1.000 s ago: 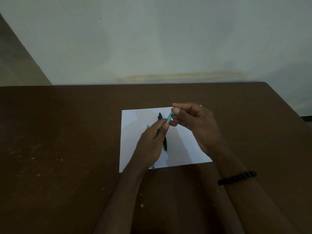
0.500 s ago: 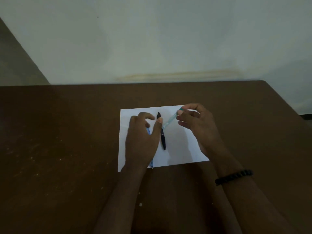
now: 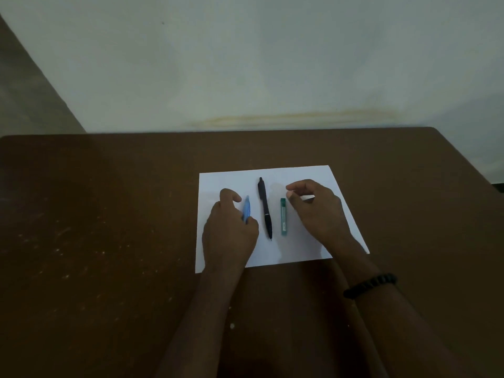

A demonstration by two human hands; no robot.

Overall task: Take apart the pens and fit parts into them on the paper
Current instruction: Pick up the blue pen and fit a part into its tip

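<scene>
Head view looks down on a brown counter point(image 3: 109, 214) with one white sheet of paper point(image 3: 313, 181) lying on it, its far edge toward a pale wall point(image 3: 245, 64). Three long things lie on the paper, roughly parallel and pointing away from the person. One black pen point(image 3: 265, 208) lies in the middle, whole, with its clip end far and its tip near. One blue pen point(image 3: 246, 208) lies just to the left of it; only its far part shows, the rest being hidden under the left hand point(image 3: 230, 233). One slim green tube point(image 3: 284, 217), with a darker cap at its far end, lies just to the right of the black pen, apart from it, flat on the sheet. The left hand rests over the blue pen with its fingers curled; the thumb lies against the pen's near part and the forefinger arches above the far part, so the hand seems to be taking hold of the pen, though how firm the grasp is cannot be told. The right hand point(image 3: 317, 211) hovers over the right half of the paper, just beside the green tube and not touching it; its fingers are loosely bent, thumb and forefinger near each other with nothing between them, so it holds nothing. One black beaded bracelet point(image 3: 371, 285) sits on the right wrist. Both forearms reach in from the near edge, and pale specks dot the counter's left side.
</scene>
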